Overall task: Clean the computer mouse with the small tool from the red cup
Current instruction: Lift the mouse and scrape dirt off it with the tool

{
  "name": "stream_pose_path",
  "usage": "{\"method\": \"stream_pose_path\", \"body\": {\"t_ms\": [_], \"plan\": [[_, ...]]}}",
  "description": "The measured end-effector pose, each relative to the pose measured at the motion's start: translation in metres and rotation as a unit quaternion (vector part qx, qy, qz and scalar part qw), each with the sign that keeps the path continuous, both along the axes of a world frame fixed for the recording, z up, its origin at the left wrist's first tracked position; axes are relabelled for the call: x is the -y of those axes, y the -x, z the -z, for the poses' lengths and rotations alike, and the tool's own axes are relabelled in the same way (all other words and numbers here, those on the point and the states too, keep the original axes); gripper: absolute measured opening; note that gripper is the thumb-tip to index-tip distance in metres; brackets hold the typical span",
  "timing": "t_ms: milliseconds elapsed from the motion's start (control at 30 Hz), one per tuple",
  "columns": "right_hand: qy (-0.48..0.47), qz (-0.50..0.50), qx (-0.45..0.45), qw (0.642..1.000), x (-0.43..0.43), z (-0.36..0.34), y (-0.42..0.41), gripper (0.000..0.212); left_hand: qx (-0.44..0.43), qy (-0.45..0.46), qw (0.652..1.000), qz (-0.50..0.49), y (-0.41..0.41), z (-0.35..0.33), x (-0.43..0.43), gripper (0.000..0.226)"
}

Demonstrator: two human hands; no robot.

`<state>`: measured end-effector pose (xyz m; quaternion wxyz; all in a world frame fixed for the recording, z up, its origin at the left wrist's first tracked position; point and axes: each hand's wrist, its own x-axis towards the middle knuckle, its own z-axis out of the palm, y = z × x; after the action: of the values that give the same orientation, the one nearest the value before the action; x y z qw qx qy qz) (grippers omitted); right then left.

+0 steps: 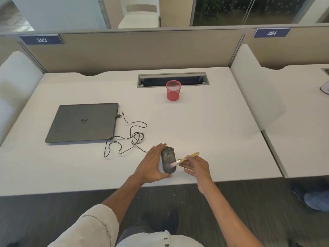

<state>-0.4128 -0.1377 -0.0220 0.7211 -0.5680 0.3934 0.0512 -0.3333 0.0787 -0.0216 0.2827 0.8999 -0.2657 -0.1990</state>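
Note:
A black wired computer mouse (168, 158) lies near the front edge of the white desk (213, 131). My left hand (151, 163) cups its left side, fingers at the front and thumb at the rear. My right hand (195, 167) pinches a small brush (187, 158) with a pale wooden handle. Its bristles rest on the rear right part of the mouse. The red mesh cup (173, 90) stands farther back near the middle of the desk and looks empty.
A closed grey laptop (83, 122) lies at the left, with the mouse cable (131, 138) looped between it and the mouse. A cable slot (172, 75) runs along the back by the partition. Another person's shoe (313, 198) shows at the right.

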Motion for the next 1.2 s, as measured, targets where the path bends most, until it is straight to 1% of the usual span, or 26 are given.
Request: {"method": "stream_pose_path", "body": {"t_ms": [167, 333, 500, 667, 1033, 1133, 1200], "plan": [[0.037, 0.087, -0.002, 0.996, -0.009, -0.011, 0.032, 0.017, -0.006, 0.011, 1.0, 0.028, 0.012, 0.001, -0.021, 0.131], [0.111, 0.117, 0.019, 0.987, -0.039, -0.028, 0.069, 0.007, -0.012, 0.006, 0.997, 0.07, 0.033, 0.005, -0.046, 0.132], [0.162, 0.149, 0.022, 0.975, -0.073, -0.035, 0.1, 0.012, -0.014, 0.009, 0.993, 0.114, 0.06, 0.012, -0.064, 0.131], [0.195, 0.138, 0.014, 0.971, -0.091, -0.04, 0.115, 0.014, -0.011, 0.015, 0.989, 0.148, 0.08, 0.011, -0.074, 0.126], [0.237, 0.094, 0.021, 0.967, -0.09, -0.038, 0.127, 0.024, 0.027, -0.007, 0.987, 0.16, 0.104, 0.006, -0.071, 0.129], [0.267, 0.085, 0.003, 0.96, -0.089, -0.035, 0.136, 0.029, 0.034, -0.009, 0.985, 0.17, 0.111, 0.006, -0.066, 0.128], [0.293, 0.082, -0.02, 0.952, -0.086, -0.031, 0.145, 0.028, 0.037, -0.012, 0.984, 0.175, 0.115, 0.006, -0.063, 0.129]]}}
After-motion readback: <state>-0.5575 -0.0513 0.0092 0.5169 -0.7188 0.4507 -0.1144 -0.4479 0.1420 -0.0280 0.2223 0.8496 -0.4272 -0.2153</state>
